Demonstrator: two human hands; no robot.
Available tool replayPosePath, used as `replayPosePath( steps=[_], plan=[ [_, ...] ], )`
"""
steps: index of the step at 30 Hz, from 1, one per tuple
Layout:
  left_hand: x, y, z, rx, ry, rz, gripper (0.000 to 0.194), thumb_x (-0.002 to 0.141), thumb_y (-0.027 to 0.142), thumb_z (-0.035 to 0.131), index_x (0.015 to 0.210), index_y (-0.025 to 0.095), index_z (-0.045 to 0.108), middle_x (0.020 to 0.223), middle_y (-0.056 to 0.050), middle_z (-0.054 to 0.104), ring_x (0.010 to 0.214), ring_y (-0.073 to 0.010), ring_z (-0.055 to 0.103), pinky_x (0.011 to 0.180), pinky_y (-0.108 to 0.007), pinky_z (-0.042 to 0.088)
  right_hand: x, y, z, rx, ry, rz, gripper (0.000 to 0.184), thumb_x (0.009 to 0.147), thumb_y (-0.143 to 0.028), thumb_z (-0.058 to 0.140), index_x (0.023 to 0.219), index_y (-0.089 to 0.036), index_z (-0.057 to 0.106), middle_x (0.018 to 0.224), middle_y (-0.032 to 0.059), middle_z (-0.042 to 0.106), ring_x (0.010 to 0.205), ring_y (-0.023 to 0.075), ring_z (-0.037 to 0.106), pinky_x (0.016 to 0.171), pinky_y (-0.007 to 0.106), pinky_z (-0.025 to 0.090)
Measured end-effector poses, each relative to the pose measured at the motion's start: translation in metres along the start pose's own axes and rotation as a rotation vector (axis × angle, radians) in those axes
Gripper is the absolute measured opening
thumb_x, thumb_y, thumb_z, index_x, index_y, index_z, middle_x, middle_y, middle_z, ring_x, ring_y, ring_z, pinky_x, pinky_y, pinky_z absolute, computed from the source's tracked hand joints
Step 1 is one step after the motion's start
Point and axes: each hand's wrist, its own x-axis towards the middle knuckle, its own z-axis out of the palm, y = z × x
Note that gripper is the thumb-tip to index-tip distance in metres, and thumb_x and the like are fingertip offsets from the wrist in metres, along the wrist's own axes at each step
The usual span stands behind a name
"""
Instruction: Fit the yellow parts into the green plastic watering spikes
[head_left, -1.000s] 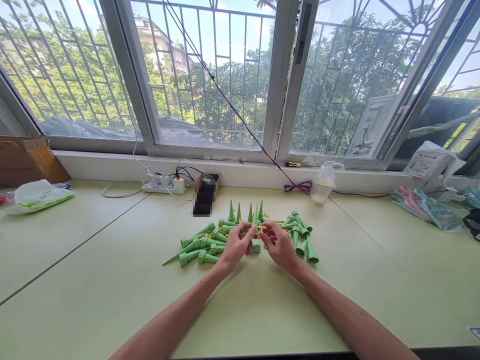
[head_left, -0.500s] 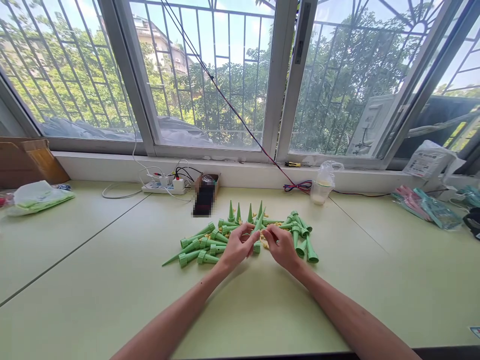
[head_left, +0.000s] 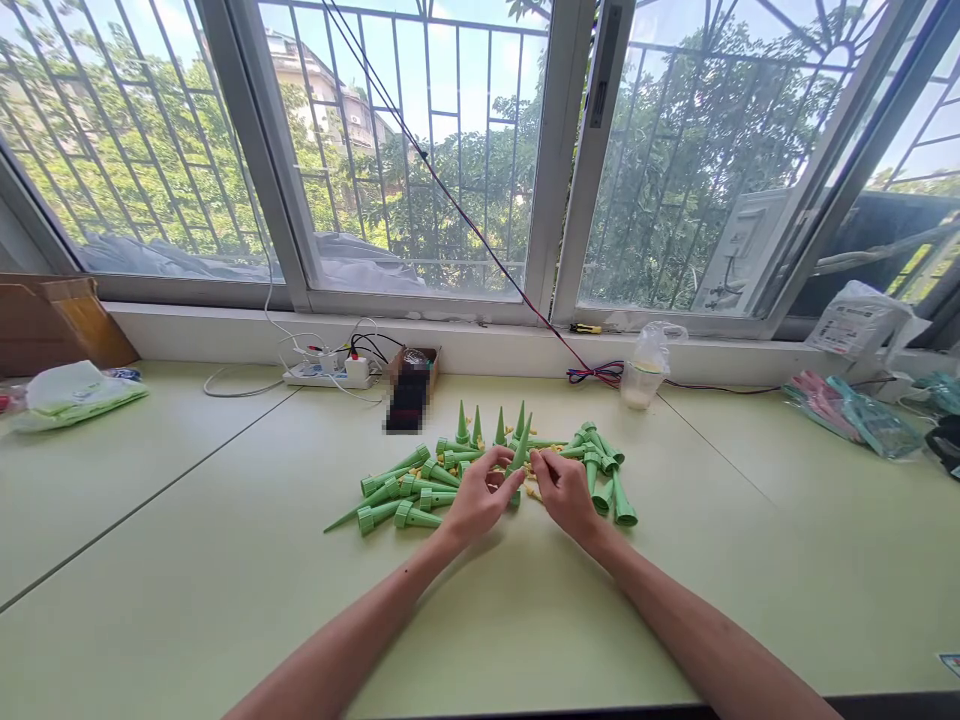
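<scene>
My left hand (head_left: 484, 493) is closed around a green plastic spike (head_left: 523, 445), which it holds point up and slightly tilted. Close beside the spike, my right hand (head_left: 561, 490) has its thumb and fingertips pinched together; whatever is between them is too small to make out. Small yellow pieces (head_left: 534, 494) lie between and behind my hands. Left of my left hand lie several green spikes with ribbed caps (head_left: 390, 488). Several spikes (head_left: 462, 424) stand upright behind my hands. More green cones (head_left: 621, 500), their wide ends facing me, lie to the right.
At the back, a power strip (head_left: 300, 375) with cables stands near a small box (head_left: 431, 365). A clear plastic cup (head_left: 642, 382) with a bag sits by the window ledge. Plastic packets (head_left: 855, 415) lie far right; a green-white packet (head_left: 82, 395) and cardboard box (head_left: 45, 325) are left.
The spike in my left hand has become slightly more upright. My left fingers have shifted on it, and my right fingertips have moved a little to the right.
</scene>
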Motion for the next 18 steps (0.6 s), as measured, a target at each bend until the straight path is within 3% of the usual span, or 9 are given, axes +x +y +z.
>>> replayPosePath(
  steps=[5, 11, 18],
  plan=[
    [0.0013, -0.0004, -0.0002, -0.021, 0.036, -0.032, 0.032, 0.081, 0.045, 0.065, 0.093, 0.018, 0.053, 0.078, 0.002, 0.056, 0.044, -0.0046, 0.046, 0.037, -0.016, 0.034, 0.0002, -0.0032, -0.0012, 0.044, -0.023, 0.026, 0.029, 0.096, -0.039, 0.046, 0.081, -0.018, 0.058, 0.060, -0.0013, 0.055, 0.050, 0.0124, 0.047, 0.051, 0.024, 0.037],
    [0.0035, -0.0005, -0.0001, -0.129, 0.094, -0.080, 0.036, 0.079, 0.050, 0.064, 0.090, 0.018, 0.052, 0.078, 0.002, 0.056, 0.039, -0.0045, 0.046, 0.032, -0.017, 0.033, -0.0002, -0.0038, -0.0008, 0.100, -0.065, 0.031, 0.024, 0.094, -0.038, 0.052, 0.105, -0.017, 0.057, 0.074, 0.0015, 0.060, 0.054, 0.0129, 0.054, 0.053, 0.024, 0.044],
    [0.0036, -0.0021, -0.0012, -0.152, 0.116, -0.110, 0.036, 0.078, 0.050, 0.066, 0.084, 0.018, 0.052, 0.062, 0.006, 0.052, 0.036, -0.0056, 0.044, 0.031, -0.017, 0.031, 0.0004, -0.0019, -0.0007, 0.112, -0.088, 0.028, 0.022, 0.093, -0.036, 0.054, 0.102, -0.017, 0.059, 0.082, 0.0050, 0.064, 0.061, 0.0148, 0.059, 0.055, 0.024, 0.047]
  ],
)
